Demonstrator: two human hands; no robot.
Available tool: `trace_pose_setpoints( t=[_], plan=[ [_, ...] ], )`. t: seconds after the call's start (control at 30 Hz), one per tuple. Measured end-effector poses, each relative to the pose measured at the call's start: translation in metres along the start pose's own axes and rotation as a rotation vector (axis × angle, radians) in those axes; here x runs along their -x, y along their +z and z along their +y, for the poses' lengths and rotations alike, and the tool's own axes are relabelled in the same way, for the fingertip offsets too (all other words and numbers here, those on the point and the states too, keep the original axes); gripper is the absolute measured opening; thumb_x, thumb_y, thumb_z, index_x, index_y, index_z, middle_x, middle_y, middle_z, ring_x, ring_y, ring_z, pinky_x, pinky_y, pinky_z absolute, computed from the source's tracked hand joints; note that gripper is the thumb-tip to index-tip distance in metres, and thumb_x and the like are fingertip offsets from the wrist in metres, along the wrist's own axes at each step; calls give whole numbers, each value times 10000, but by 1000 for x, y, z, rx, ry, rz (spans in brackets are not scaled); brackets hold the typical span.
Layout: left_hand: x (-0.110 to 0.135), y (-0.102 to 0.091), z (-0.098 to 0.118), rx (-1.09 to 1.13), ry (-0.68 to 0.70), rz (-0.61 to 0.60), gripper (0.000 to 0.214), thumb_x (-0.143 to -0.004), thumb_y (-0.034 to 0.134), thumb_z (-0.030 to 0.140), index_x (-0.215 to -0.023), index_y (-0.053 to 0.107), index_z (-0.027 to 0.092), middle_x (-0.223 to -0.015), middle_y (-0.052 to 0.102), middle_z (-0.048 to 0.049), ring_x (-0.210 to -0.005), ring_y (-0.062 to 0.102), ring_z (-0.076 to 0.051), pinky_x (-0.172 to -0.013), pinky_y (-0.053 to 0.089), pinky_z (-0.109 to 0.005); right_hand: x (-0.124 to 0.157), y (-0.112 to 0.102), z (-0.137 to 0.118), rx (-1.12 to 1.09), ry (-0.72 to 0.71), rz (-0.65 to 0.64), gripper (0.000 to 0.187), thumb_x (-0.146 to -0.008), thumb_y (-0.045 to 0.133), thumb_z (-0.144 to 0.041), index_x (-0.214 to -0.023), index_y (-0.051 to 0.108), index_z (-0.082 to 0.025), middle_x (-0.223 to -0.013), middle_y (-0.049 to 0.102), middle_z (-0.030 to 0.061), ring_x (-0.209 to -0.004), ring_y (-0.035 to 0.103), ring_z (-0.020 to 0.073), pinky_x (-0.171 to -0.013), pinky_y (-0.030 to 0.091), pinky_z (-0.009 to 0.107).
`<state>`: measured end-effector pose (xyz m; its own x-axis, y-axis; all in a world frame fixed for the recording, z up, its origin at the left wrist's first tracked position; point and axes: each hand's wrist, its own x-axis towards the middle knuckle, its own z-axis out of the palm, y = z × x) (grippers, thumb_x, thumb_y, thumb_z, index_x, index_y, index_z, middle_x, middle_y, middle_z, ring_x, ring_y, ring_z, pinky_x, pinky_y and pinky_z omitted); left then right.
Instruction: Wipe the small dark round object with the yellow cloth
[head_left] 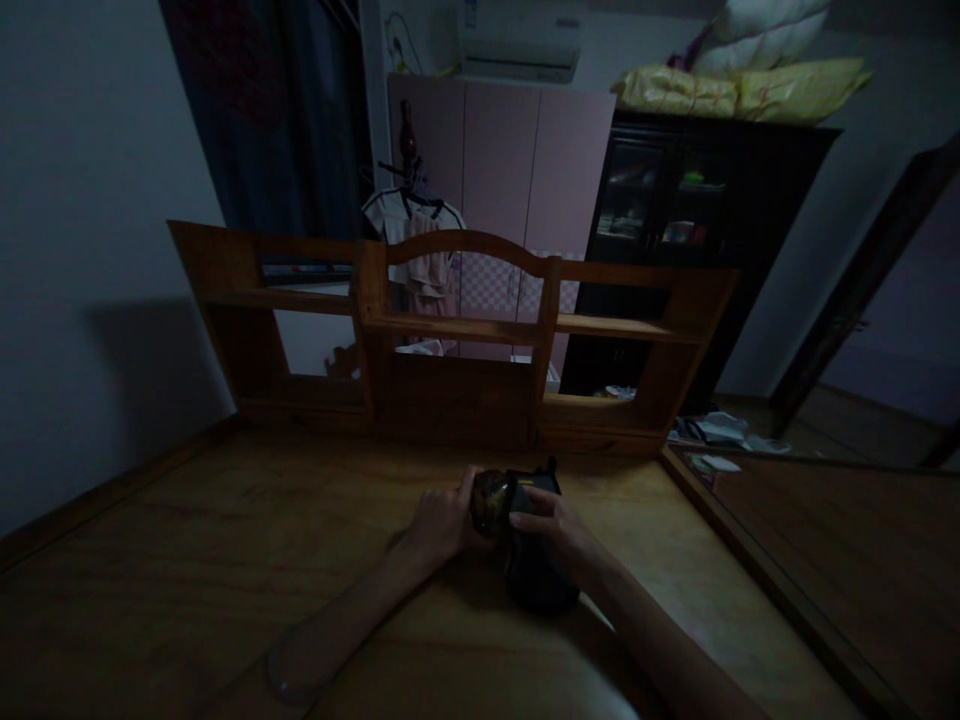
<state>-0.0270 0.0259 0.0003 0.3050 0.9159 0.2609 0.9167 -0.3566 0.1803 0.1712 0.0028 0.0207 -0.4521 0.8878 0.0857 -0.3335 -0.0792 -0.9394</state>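
Note:
Both my hands meet near the middle of a wooden desk (225, 560). My left hand (442, 522) is curled round a small dark round object (491, 500) with a glossy yellowish top. My right hand (551, 528) grips a dark bag or pouch (536, 590) that rests on the desk under it, fingers closed over its upper edge. The room is dim, so I cannot make out what the round object is. A thin bracelet (281, 675) circles my left forearm.
A wooden shelf unit (457, 330) stands along the desk's back edge. Behind it are pink wardrobe doors (525, 170), hanging clothes (420, 240) and a dark glass cabinet (675, 210) with bedding on top. Papers (720, 432) lie on the floor at right.

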Motion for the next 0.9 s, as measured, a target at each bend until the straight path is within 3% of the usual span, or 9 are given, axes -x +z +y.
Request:
trace_pose_setpoints(
  t=[0.47, 0.7, 0.9],
  plan=[
    [2, -9, 6, -27, 25, -41, 897, -678, 668, 561, -1357, 234, 166, -940, 683, -116, -845, 657, -296, -678, 428, -306, -3, -2, 2, 175, 24, 112, 334, -579, 824, -267, -851, 663, -159, -809, 669, 12, -713, 603, 161, -666, 444, 263],
    [2, -4, 8, -108, 37, -51, 644, -828, 528, 364, -1365, 242, 154, -860, 685, -102, -787, 665, -257, -655, 434, -298, -3, 5, 3, 342, -48, 188, 363, -549, 841, -305, -789, 599, -180, -732, 613, -38, -690, 559, 145, -643, 420, 248],
    [2, 2, 5, -151, 55, 31, 588, -841, 498, 349, -1347, 284, 141, -779, 680, -85, -698, 658, -258, -586, 409, -295, -6, 1, 9, 356, -52, 197, 353, -582, 828, -324, -833, 629, -175, -790, 649, -11, -734, 586, 166, -684, 436, 265]
  ],
)
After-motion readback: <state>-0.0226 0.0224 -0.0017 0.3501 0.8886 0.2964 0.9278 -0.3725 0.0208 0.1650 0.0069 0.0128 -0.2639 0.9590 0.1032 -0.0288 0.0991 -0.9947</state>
